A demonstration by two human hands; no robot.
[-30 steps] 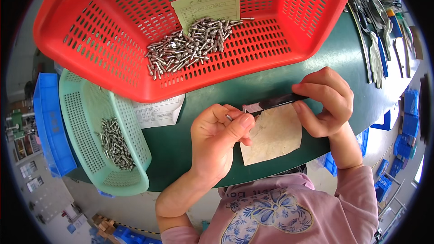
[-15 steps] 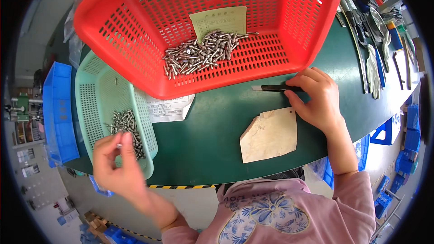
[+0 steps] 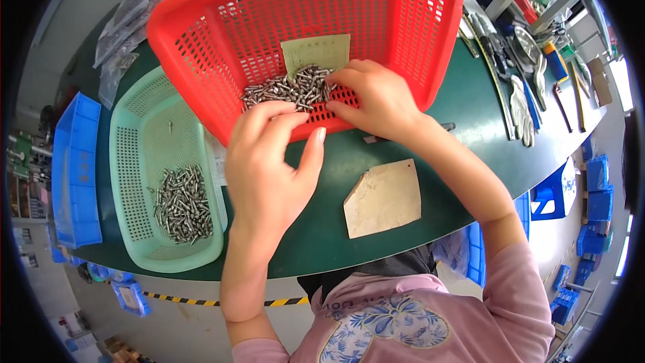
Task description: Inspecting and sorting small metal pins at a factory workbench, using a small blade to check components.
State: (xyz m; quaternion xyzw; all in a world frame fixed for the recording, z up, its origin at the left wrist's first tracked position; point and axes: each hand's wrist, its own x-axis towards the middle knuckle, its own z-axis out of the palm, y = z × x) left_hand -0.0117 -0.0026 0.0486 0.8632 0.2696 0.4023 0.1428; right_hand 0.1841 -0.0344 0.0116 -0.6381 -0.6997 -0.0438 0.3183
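A tilted red plastic basket (image 3: 396,47) holds a heap of small metal pins (image 3: 285,87) with a pale green paper card (image 3: 316,52) standing behind them. My right hand (image 3: 376,97) reaches into it, thumb and fingers apart, fingertips at the right side of the heap. At the basket's front rim is my left hand (image 3: 269,161), its thumb spread from the fingers, with the fingertips over the near edge of the pins. Under my right forearm lies a utility knife (image 3: 448,126), mostly hidden. More metal pins (image 3: 183,205) fill part of a light green basket (image 3: 215,249) on the left.
A worn beige card (image 3: 384,198) lies on the green table (image 3: 295,255) near its front edge. Blue bins (image 3: 77,168) stand at the far left. Tools and a white glove (image 3: 521,111) lie at the right. Plastic bags (image 3: 134,20) sit behind the baskets.
My left hand has moved from the light green basket to the red basket's front. My right hand has let go of the knife and reached into the red basket. The view has shifted.
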